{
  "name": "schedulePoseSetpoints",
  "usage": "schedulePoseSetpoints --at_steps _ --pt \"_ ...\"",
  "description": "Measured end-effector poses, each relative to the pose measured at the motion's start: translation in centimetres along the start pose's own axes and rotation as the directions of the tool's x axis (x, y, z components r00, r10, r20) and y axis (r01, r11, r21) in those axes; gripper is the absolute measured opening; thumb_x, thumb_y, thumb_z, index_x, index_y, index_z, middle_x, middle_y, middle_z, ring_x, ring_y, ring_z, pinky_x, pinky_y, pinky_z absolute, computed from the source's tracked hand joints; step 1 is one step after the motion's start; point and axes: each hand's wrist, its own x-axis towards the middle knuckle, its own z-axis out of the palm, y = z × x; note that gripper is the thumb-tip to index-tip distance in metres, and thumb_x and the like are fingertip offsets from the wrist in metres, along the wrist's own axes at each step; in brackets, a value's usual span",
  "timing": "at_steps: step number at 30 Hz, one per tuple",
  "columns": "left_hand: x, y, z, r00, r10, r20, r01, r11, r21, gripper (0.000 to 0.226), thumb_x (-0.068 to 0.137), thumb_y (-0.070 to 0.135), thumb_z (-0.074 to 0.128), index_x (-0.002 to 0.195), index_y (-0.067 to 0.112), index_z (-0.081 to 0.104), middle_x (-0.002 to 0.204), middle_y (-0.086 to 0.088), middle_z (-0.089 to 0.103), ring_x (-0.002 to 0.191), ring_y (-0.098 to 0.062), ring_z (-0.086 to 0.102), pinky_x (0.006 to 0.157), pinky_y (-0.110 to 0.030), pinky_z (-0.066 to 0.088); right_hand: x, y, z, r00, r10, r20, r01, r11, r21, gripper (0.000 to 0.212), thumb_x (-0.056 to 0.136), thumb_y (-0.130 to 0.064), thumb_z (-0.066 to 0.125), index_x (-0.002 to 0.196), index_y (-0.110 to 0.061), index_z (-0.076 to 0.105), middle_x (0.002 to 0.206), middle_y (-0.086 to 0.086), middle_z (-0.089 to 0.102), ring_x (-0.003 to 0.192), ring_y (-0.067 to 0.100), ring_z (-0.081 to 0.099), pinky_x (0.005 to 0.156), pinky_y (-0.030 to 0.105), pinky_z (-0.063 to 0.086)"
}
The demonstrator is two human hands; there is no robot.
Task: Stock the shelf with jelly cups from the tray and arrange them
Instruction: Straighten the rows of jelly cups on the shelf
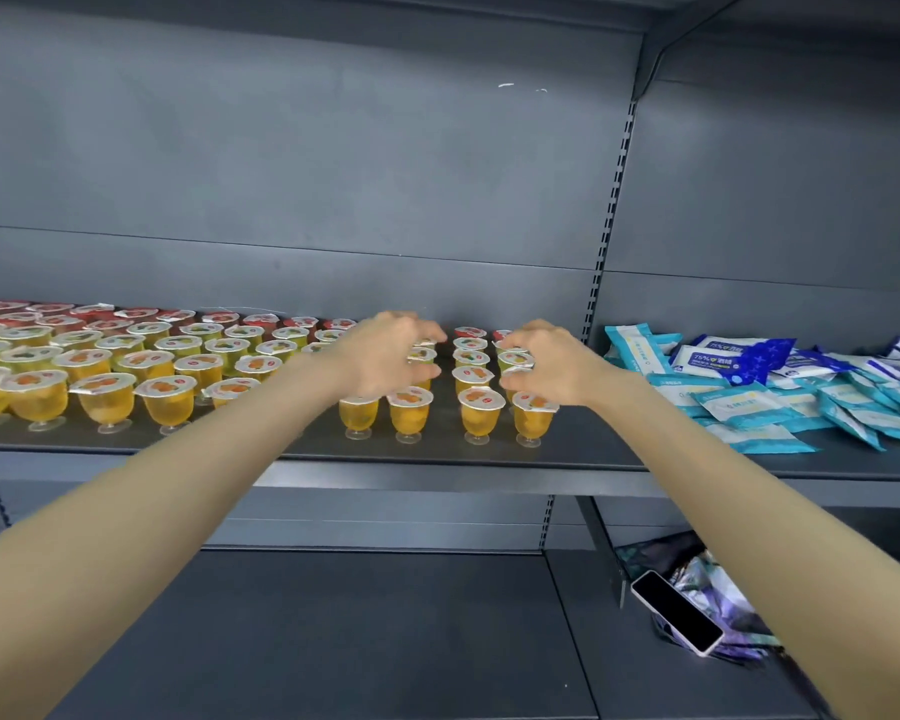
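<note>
Several rows of jelly cups (167, 400) fill the grey shelf (437, 462): orange ones in front, yellow-green behind, red at the back. My left hand (385, 356) lies over the cups just left of a narrow gap, its fingers curled round a cup in the middle rows. My right hand (546, 363) reaches over the rightmost column, fingertips pinching the lids of cups there. A column of cups (471, 374) stands untouched between my hands. No tray is in view.
Blue and white wipe packets (759, 392) lie heaped on the same shelf to the right of the cups. On the lower shelf (333, 641) at right a phone (676, 610) rests on a crumpled bag. A slotted upright (606, 226) divides the shelf bays.
</note>
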Motion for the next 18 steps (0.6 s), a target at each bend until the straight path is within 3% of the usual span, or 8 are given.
schedulePoseSetpoints --at_steps 18 --pt "-19.2 -16.5 -9.5 0.988 -0.066 -0.142 0.066 0.998 -0.004 0.054 0.088 0.038 0.06 0.137 0.019 0.044 0.135 -0.011 0.05 0.126 -0.03 0.043 0.102 -0.044 0.038 -3.4 -23.2 2.4 0.972 0.076 -0.221 -0.048 0.99 0.13 0.057 0.089 -0.026 0.061 0.141 -0.015 0.041 0.142 0.012 0.041 0.128 0.028 0.042 0.103 0.036 0.035"
